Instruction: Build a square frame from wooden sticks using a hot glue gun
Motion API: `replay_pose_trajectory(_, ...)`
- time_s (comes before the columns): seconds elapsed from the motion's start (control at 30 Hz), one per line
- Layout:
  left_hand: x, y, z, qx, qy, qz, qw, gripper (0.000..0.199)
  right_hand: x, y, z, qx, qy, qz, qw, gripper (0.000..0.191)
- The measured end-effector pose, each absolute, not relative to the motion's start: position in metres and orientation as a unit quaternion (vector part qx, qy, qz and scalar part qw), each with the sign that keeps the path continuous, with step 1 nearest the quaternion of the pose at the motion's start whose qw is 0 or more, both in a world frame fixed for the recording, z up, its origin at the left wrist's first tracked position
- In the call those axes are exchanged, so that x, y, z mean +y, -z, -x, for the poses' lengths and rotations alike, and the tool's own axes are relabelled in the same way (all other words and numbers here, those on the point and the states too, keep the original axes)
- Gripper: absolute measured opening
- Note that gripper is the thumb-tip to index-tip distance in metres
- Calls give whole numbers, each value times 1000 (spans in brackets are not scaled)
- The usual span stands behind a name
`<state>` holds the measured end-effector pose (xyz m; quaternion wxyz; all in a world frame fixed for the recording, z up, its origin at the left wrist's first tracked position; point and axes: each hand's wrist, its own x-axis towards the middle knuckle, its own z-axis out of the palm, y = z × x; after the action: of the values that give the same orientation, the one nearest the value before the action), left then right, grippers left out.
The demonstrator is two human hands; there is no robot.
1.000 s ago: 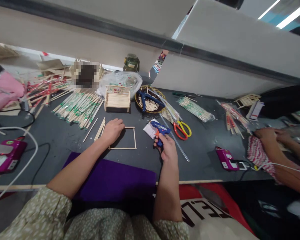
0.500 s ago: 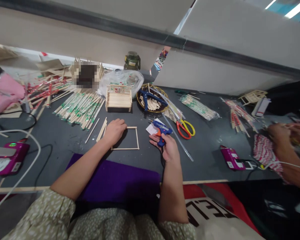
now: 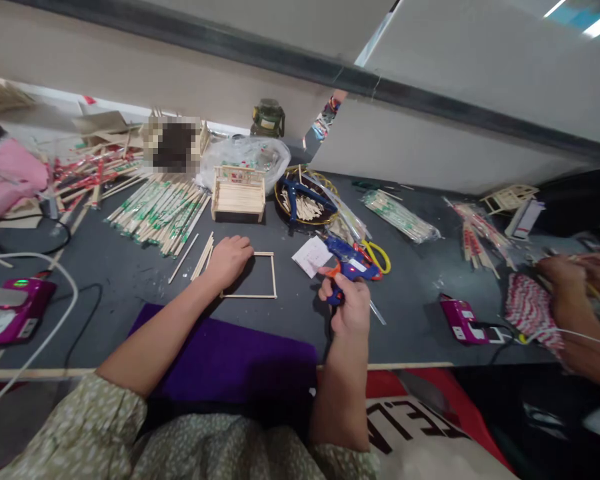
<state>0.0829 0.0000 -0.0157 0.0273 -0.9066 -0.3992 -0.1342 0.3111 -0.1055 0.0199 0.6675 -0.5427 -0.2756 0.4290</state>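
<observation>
My left hand (image 3: 233, 259) rests with curled fingers on the left side of a rectangular frame of thin wooden sticks (image 3: 274, 275) lying flat on the grey table; its fingers cover that corner. My right hand (image 3: 353, 308) is wrapped round the handle of a blue glue gun (image 3: 355, 262), held right of the frame with its nozzle pointing up and left. Under the nozzle lies a folded white paper (image 3: 310, 257). Loose sticks (image 3: 199, 261) sit just left of my left hand. Behind the frame stands a small wooden bench model (image 3: 239, 198).
Scissors (image 3: 387, 255) lie behind the glue gun. A round basket (image 3: 280, 203) of short stick pieces stands at the back. Wrapped chopsticks (image 3: 155, 213) pile up at left. A purple cloth (image 3: 230, 353) covers the front edge. Another person's hands (image 3: 563, 277) work at right.
My right hand has moved the glue gun to the right, away from the frame, uncovering more of the white paper. My left hand stays on the frame.
</observation>
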Motion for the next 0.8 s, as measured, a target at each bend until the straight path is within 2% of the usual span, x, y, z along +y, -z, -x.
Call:
replay_pose_trajectory(0.17, -2, 11, -82, -377, 140, 914, 57, 23, -102, -4, -293, -286, -471, 594, 586, 38)
replay_pose_trajectory(0.33, -5, 10, -83, -360, 144, 917, 89, 25, -104, 8, -292, -320, -463, 625, 542, 38)
replay_pose_trajectory(0.53, -6, 10, -84, -355, 152, 915, 113, 24, -105, 9, -293, -310, -457, 625, 551, 39)
replay_pose_trajectory(0.7, -6, 11, -84, -359, 161, 914, 99, 26, -106, 8, -304, -237, -392, 615, 642, 44)
replay_pose_trajectory(0.8, -5, 12, -85, -369, 151, 913, 89, 25, -110, 7, -315, -225, -384, 619, 648, 46)
